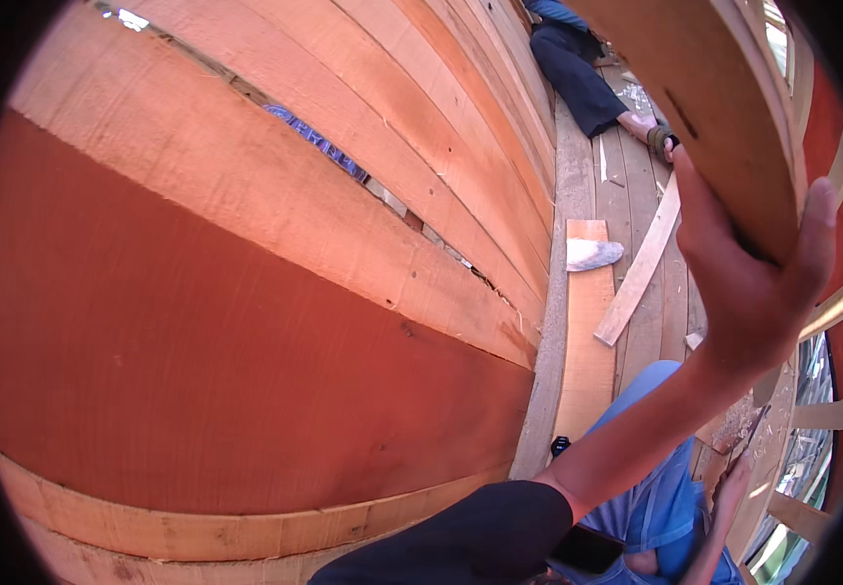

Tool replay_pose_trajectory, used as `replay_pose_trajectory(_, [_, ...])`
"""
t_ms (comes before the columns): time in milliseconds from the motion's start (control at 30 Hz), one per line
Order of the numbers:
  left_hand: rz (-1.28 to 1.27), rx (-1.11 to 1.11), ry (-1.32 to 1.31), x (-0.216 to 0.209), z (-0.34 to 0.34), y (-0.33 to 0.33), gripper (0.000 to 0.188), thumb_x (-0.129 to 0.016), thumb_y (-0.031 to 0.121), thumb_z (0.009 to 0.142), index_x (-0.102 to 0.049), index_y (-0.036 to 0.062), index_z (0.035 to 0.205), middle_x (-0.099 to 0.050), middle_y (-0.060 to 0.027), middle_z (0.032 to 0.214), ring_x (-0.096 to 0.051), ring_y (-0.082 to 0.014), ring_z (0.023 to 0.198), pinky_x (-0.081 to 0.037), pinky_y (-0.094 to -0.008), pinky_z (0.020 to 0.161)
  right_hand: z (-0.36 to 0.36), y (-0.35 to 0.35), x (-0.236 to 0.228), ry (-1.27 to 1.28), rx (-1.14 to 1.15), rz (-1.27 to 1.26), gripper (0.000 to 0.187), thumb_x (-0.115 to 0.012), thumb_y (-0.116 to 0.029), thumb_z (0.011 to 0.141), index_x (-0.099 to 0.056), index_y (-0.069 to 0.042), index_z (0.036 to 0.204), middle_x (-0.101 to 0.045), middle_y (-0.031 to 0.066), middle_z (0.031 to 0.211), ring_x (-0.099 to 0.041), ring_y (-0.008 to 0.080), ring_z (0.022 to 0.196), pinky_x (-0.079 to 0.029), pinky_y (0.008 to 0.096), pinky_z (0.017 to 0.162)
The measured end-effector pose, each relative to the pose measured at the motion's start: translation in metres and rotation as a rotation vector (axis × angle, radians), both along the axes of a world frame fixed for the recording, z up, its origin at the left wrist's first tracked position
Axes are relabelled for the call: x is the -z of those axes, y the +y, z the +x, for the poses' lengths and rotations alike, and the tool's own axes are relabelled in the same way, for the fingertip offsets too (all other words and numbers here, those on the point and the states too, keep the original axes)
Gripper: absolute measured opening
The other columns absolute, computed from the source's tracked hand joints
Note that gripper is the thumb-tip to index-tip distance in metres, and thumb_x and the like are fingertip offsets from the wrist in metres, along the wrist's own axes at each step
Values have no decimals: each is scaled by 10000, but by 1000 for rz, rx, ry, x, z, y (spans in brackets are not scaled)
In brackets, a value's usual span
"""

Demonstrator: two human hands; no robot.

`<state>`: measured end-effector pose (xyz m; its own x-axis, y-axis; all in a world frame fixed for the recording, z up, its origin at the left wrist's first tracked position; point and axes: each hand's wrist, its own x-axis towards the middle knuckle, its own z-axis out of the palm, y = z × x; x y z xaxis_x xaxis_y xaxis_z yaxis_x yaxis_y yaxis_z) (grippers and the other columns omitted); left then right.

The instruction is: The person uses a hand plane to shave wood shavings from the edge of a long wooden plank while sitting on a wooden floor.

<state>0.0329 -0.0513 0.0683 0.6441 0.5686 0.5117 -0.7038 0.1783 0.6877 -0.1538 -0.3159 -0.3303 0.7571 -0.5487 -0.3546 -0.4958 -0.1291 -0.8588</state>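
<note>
L hand (748, 307) is gripping the lower end of a curved timber (719, 97), thumb lying along the R edge, fingers wrapping the far side; the timber is rising toward the top of view, upper R. R hand (730, 487) is resting low, nr the R knee side, beside a thin dark tool (756, 429); too small & shaded there, so can't tell if it's actually closing on it. Wood shavings (733, 417) are lying close by. Bent leg in blue jeans (626, 487) is showing below the L forearm, w/ a dark phone-like slab (587, 549) lying at the lap. Farther out, a flat board (589, 341) is lying on the plank floor, bearing a pale rounded obj. (592, 255); a curved strip (642, 268) is lying just R of it. Co-worker's dark trouser leg (577, 78) is stretching across the far end. Plank wall (343, 244) w/ a red-brown panel (246, 361) is filling the L side.
</note>
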Motion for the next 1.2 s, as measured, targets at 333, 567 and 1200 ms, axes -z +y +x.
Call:
replay_pose_trajectory(333, [-90,26,37,-10,41,11,485,-666,193,815,-406,-59,1138,-546,-102,905,-550,-147,805,-463,-276,698,5,3,-33,33,-57,20,508,-341,-531,968,-376,-141,644,-325,-26,509,-294,64,400,-207,232,359])
replay_pose_trajectory(567, [-95,112,8,-12,40,-3,491,-666,182,817,-401,-65,1148,-569,-113,885,-575,-158,787,-474,-285,681,5,4,-35,42,-21,75,494,-352,-512,972,-432,-103,706,-388,4,582,-361,76,480,-260,240,412])
replay_pose_trajectory(1200, [-3,49,6,-9,-53,-31,509,-646,184,813,-388,-91,1155,-601,-149,780,-620,-210,676,-468,-318,591,5,19,-36,-254,100,196,488,-397,-458,979,-523,5,890,-503,62,753,-471,137,680,-373,297,564])
